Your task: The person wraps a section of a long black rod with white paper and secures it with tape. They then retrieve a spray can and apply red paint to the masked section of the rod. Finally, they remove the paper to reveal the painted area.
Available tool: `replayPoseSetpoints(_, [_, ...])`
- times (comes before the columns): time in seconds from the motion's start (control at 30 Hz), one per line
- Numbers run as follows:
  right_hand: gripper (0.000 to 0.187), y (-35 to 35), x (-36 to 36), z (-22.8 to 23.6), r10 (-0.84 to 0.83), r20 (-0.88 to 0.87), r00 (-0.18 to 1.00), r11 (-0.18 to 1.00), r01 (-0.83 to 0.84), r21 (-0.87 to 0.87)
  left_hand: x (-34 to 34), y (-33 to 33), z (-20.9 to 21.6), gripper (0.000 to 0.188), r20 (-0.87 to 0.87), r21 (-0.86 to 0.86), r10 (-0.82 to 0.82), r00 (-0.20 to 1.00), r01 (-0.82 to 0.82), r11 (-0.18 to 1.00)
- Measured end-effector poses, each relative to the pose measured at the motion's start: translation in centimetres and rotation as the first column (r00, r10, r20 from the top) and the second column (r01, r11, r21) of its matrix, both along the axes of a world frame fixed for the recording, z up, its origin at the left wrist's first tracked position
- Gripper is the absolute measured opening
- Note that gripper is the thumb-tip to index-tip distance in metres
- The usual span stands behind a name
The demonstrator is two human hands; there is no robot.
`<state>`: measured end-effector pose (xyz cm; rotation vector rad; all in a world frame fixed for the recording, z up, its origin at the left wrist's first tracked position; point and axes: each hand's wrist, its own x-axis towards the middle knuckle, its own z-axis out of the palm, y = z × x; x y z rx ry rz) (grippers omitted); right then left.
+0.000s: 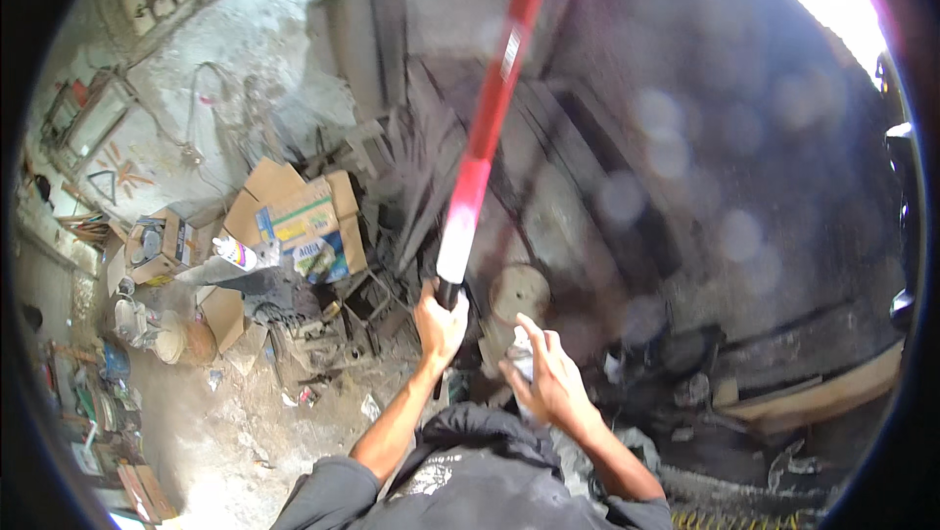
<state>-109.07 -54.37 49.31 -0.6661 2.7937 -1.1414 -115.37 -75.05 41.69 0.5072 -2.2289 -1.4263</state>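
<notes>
My left hand [441, 324] is closed around the black lower end of a long pole [499, 90]. The pole rises, leaning to the right, toward the top of the view. It is red along most of its length, turns pinkish, then white just above my hand. My right hand [553, 378] grips a whitish spray can [521, 354], with the index finger reaching over its top. The can's lower part is hidden behind my fingers. Can and pole are apart, the can lying to the right of the pole's lower end.
Left of me, an opened cardboard box [304, 222], a smaller box [157, 246] and a white bottle [235, 253] stand among clutter. Dark boards [421, 158] lean at the back wall. A round disc [520, 292] is just beyond my hands. A curved wooden piece [822, 398] lies at right.
</notes>
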Motion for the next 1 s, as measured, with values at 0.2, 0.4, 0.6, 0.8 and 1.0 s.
replayPoseSetpoints(0.2, [0.079, 7.9, 1.2, -19.6, -0.508, 0.254, 0.823, 0.856, 0.515, 0.045, -0.3, 0.7, -1.2, 0.024, -0.042, 0.257, -0.168, 0.985, 0.173, 0.951])
replayPoseSetpoints(0.4, [0.062, 6.2, -2.5, -19.7, -0.754, 0.021, 0.657, 0.655, 0.753, -0.063, 1.9, -1.4, -3.2, 0.026, -0.114, 0.487, -0.329, 0.937, 0.341, 0.804])
replayPoseSetpoints(0.6, [0.061, -0.3, -18.3, -16.6, -0.504, -0.213, 0.837, 0.856, 0.451, -0.251, 5.8, -3.3, -3.8, 0.02, -0.163, 0.611, -0.333, 0.929, 0.36, 0.705])
replayPoseSetpoints(0.8, [0.068, -7.1, -29.2, -26.1, -0.202, 0.144, 0.969, 0.955, 0.162, 0.25, 7.1, -6.1, -1.3, 0.03, -0.144, 0.763, -0.388, 0.91, 0.352, 0.542])
replayPoseSetpoints(1.0, [0.085, -10.7, -28.9, -23.7, -0.218, 0.132, 0.967, 0.869, 0.131, 0.477, 3.6, -9.3, 5.9, 0.027, -0.407, 0.783, -0.558, 0.723, 0.591, 0.195])
